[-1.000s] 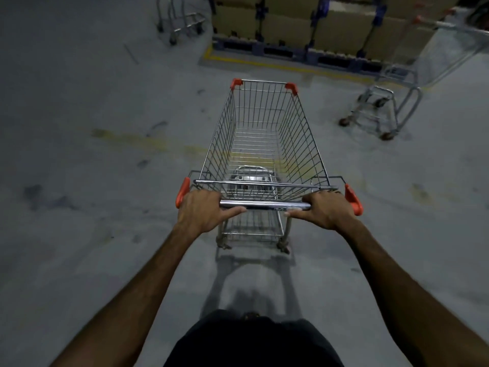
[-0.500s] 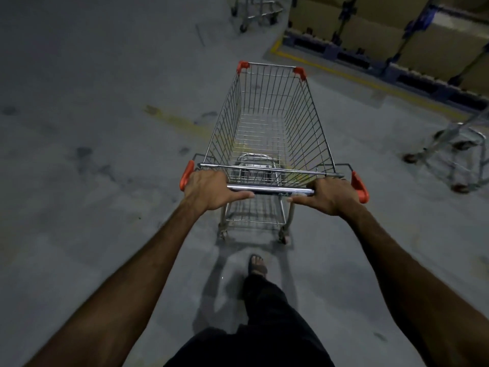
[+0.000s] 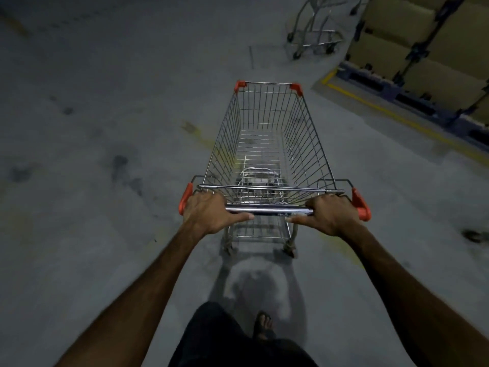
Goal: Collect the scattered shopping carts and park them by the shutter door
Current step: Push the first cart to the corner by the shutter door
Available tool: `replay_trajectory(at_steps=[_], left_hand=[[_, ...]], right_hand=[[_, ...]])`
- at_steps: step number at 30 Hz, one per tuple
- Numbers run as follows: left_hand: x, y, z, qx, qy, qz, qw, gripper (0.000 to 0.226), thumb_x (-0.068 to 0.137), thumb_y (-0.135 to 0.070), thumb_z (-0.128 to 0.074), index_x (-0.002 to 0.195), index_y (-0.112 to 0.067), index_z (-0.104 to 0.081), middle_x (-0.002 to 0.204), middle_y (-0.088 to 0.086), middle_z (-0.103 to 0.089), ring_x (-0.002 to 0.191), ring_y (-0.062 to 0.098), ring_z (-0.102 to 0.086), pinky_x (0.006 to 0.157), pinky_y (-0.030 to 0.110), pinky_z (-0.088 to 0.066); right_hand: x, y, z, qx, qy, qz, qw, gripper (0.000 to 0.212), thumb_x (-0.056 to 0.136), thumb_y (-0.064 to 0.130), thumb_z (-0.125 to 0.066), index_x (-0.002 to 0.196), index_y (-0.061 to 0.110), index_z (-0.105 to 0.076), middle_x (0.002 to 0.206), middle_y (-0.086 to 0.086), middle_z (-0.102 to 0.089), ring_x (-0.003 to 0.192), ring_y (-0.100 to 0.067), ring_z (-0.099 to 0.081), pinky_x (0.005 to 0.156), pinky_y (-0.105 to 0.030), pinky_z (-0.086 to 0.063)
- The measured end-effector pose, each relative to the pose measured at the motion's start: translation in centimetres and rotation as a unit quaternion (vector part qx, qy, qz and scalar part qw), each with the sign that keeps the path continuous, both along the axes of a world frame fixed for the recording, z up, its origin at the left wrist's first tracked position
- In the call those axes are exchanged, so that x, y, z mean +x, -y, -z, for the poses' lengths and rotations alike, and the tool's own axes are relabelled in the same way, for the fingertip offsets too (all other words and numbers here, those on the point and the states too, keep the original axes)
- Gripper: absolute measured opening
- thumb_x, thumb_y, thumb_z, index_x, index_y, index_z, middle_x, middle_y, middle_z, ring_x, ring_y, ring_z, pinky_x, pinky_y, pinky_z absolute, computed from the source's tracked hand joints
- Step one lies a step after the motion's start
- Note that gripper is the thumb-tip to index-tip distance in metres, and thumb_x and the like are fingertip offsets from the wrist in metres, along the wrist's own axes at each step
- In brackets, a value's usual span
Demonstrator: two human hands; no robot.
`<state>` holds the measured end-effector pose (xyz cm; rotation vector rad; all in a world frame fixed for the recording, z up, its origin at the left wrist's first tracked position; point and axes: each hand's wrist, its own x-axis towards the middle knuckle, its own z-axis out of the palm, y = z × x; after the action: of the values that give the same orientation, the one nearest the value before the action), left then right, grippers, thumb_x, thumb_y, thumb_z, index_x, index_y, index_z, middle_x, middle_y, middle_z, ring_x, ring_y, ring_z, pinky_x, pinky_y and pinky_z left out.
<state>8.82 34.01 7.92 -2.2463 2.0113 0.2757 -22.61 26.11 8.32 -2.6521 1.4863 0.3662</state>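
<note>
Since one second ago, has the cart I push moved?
Yes. The cart has swung left, away from the stacked boxes; they now lie off to its right.

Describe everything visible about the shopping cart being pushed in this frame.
The shopping cart is a silver wire-mesh basket, empty, upright on the grey concrete floor. Orange plastic caps mark its front corners and handle ends. The left hand and right hand grip its shiny metal handle bar. A lower rack and rear wheels show beneath.
</note>
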Motion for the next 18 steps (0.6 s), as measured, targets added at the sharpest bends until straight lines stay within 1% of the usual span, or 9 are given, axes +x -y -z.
replay_trajectory(at_steps=[3,7,9,11,12,14,16,18], left_hand=[[1.7,3.1,-0.1,0.009,-0.006,-0.023,1.0,0.102,0.064,-0.114,-0.024,0.072,-0.025,-0.074,0.064,-0.009,-0.066,0.067,0.011,-0.066,0.108,0.045,-0.043],[6.1,8.0,-0.2,0.01,-0.022,-0.04,0.999,0.1,0.065,-0.112,-0.028,0.071,-0.022,-0.072,0.061,-0.007,-0.066,0.062,0.011,-0.065,0.105,0.044,-0.045],[8.8,10.6,0.3,0.008,-0.026,-0.038,0.999,0.1,0.064,-0.113,-0.025,0.067,-0.023,-0.067,0.058,-0.008,-0.064,0.058,0.01,-0.064,0.111,0.047,-0.043],[11.3,13.3,0.8,0.001,-0.026,-0.035,0.999,0.101,0.061,-0.116,-0.021,0.063,-0.024,-0.062,0.056,-0.009,-0.062,0.057,0.01,-0.063,0.12,0.055,-0.033],[12.5,14.7,0.9,-0.001,-0.024,-0.036,0.999,0.101,0.059,-0.116,-0.02,0.063,-0.024,-0.061,0.057,-0.009,-0.063,0.059,0.011,-0.063,0.121,0.057,-0.03],[14.6,17.6,0.5,0.005,-0.025,-0.037,0.999,0.1,0.06,-0.115,-0.023,0.065,-0.024,-0.063,0.06,-0.009,-0.065,0.063,0.011,-0.064,0.121,0.056,-0.029],[16.7,20.2,0.1,0.016,-0.032,-0.032,0.999,0.097,0.063,-0.113,-0.027,0.065,-0.023,-0.062,0.062,-0.008,-0.065,0.064,0.011,-0.064,0.118,0.052,-0.035],[18.8,22.9,0.2,0.019,-0.044,-0.017,0.999,0.093,0.066,-0.112,-0.029,0.062,-0.023,-0.058,0.059,-0.007,-0.062,0.06,0.012,-0.062,0.106,0.045,-0.05]], right_hand=[[2.0,4.7,0.4,0.01,0.003,-0.015,1.0,0.088,0.066,0.111,-0.011,0.069,0.033,-0.051,0.067,0.013,-0.058,0.063,-0.008,-0.058,0.083,-0.041,-0.06],[6.5,10.3,0.2,0.013,0.012,-0.032,0.999,0.093,0.064,0.112,-0.008,0.071,0.032,-0.056,0.065,0.012,-0.059,0.061,-0.005,-0.058,0.08,-0.038,-0.06],[8.9,12.8,0.3,0.019,0.022,-0.031,0.999,0.098,0.063,0.112,-0.006,0.074,0.031,-0.06,0.064,0.012,-0.059,0.06,-0.005,-0.059,0.078,-0.036,-0.059],[11.3,15.3,0.5,0.017,0.027,-0.027,0.999,0.104,0.061,0.113,-0.004,0.081,0.032,-0.065,0.066,0.012,-0.059,0.061,-0.005,-0.059,0.078,-0.036,-0.059],[12.5,16.6,0.6,0.014,0.028,-0.025,0.999,0.104,0.061,0.113,-0.004,0.083,0.032,-0.066,0.067,0.012,-0.059,0.063,-0.006,-0.059,0.078,-0.036,-0.058],[14.8,19.4,0.7,0.016,0.023,-0.021,0.999,0.097,0.062,0.112,-0.006,0.08,0.034,-0.061,0.068,0.013,-0.059,0.063,-0.005,-0.058,0.079,-0.035,-0.058],[17.0,22.2,0.8,0.023,0.017,-0.019,0.999,0.085,0.068,0.11,-0.014,0.073,0.034,-0.053,0.069,0.013,-0.059,0.062,-0.003,-0.057,0.079,-0.036,-0.059],[18.9,24.9,0.8,0.018,0.017,-0.017,1.0,0.08,0.071,0.108,-0.021,0.07,0.034,-0.051,0.068,0.013,-0.06,0.062,-0.003,-0.056,0.08,-0.036,-0.058]])
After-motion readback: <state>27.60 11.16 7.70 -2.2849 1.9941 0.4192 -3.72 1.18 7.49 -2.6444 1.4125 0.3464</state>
